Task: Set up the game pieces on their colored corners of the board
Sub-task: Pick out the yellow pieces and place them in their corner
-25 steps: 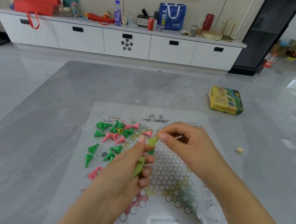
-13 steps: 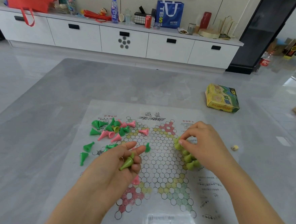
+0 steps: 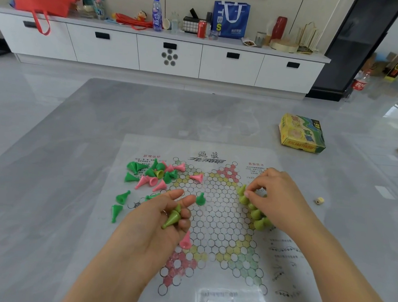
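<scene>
A paper star-shaped board (image 3: 214,218) lies flat on the grey table. My left hand (image 3: 157,225) hovers over its left side, palm up, holding a few yellow-green cone pieces (image 3: 173,217). My right hand (image 3: 274,198) rests at the right corner, fingertips pinched on a yellow-green piece (image 3: 243,193) at the top of a row of upright yellow-green pieces (image 3: 257,214). A loose heap of green and pink cones (image 3: 155,173) lies at the board's upper left. One dark green piece (image 3: 200,198) stands near the centre. A pink cone (image 3: 185,240) sits below my left hand.
The yellow game box (image 3: 301,133) lies at the table's right rear. A small die (image 3: 319,200) sits right of the board. Two green cones (image 3: 119,204) lie off the board's left edge. A white cabinet (image 3: 169,54) with bags and bottles stands beyond the table.
My right hand took a yellow-green piece from my left hand and carried it to the right corner, where it now holds it in the row. My left hand lowered slightly.
</scene>
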`<state>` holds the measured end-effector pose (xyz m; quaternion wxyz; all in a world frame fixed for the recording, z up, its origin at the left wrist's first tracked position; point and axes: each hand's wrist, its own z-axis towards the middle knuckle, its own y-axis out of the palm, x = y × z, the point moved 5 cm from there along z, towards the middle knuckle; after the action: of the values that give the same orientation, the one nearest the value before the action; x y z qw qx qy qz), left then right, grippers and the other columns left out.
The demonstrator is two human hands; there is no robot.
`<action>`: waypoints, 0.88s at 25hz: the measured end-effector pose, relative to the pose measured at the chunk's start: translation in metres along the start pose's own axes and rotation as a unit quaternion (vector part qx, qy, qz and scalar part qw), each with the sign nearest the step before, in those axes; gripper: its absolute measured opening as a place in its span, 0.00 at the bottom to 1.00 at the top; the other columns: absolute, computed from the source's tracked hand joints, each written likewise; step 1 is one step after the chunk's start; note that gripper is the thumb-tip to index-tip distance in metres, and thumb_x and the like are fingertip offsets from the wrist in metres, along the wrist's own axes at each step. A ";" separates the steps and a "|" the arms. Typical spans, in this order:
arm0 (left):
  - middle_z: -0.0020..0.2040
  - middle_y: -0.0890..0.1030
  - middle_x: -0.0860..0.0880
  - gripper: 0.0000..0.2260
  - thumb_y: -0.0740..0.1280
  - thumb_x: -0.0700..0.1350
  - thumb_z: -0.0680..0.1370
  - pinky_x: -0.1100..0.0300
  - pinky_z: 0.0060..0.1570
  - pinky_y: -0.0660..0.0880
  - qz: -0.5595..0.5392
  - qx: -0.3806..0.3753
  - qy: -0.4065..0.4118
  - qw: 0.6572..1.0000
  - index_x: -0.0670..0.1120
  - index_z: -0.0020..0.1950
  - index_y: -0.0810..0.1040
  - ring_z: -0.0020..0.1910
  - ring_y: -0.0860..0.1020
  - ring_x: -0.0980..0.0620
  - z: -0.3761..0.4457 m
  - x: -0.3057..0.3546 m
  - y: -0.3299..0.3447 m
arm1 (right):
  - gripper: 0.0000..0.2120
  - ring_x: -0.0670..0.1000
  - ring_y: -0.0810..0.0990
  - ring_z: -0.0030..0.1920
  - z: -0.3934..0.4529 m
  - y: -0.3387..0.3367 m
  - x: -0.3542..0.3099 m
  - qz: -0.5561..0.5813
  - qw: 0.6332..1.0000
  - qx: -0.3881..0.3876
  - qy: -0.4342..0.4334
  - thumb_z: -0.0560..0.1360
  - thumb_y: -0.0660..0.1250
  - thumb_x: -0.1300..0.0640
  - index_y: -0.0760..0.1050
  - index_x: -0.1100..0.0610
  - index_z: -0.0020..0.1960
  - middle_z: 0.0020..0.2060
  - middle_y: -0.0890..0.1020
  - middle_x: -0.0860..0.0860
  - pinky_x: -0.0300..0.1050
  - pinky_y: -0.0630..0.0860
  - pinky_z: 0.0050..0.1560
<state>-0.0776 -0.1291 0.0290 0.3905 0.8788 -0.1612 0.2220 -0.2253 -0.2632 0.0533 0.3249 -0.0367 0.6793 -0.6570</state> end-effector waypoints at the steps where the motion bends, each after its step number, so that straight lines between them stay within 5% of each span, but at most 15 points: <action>1: 0.44 0.77 0.40 0.11 0.52 0.30 0.75 0.65 0.24 0.69 -0.005 -0.007 -0.001 1.000 0.38 0.49 0.72 0.31 0.69 0.52 -0.003 0.001 0.001 | 0.05 0.48 0.67 0.51 0.000 0.000 0.000 0.000 1.000 0.000 0.000 0.73 0.66 0.54 0.80 0.53 0.44 0.47 0.75 0.50 0.39 0.63 0.47; 6: 0.49 0.77 0.35 0.10 0.54 0.28 0.75 0.55 0.40 0.80 -0.051 -0.018 -0.004 0.999 0.35 0.51 0.73 0.45 0.77 0.44 -0.011 0.003 0.006 | 0.06 0.48 0.68 0.52 0.000 0.001 0.002 -0.011 1.000 -0.004 -0.002 0.73 0.65 0.53 0.80 0.52 0.45 0.48 0.75 0.49 0.40 0.64 0.48; 12: 0.38 0.83 0.35 0.05 0.62 0.31 0.72 0.56 0.32 0.81 -0.060 -0.058 -0.019 0.996 0.34 0.47 0.73 0.33 0.82 0.46 -0.012 0.000 0.012 | 0.05 0.45 0.70 0.46 -0.012 -0.023 -0.022 0.057 0.993 0.086 -0.056 0.74 0.63 0.54 0.76 0.50 0.41 0.39 0.73 0.42 0.35 0.63 0.43; 16: 0.32 0.82 0.43 0.10 0.67 0.41 0.64 0.70 0.19 0.69 0.037 -0.055 -0.007 0.998 0.40 0.42 0.73 0.20 0.71 0.57 -0.015 -0.005 0.014 | 0.04 0.42 0.74 0.42 -0.027 -0.024 -0.059 0.166 0.976 0.056 -0.129 0.73 0.66 0.53 0.78 0.49 0.41 0.38 0.77 0.42 0.32 0.67 0.43; 22: 0.28 0.78 0.49 0.09 0.68 0.48 0.65 0.69 0.17 0.59 0.119 -0.043 0.002 0.992 0.43 0.39 0.76 0.19 0.64 0.58 -0.014 -0.009 0.014 | 0.07 0.41 0.75 0.42 -0.034 -0.011 -0.076 0.232 0.958 0.003 -0.169 0.69 0.65 0.49 0.81 0.48 0.43 0.37 0.77 0.41 0.30 0.68 0.43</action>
<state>-0.0950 -0.1262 0.0418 0.3991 0.8353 -0.2735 0.2614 -0.1860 -0.1984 0.0905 0.5789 0.0125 0.6020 -0.5498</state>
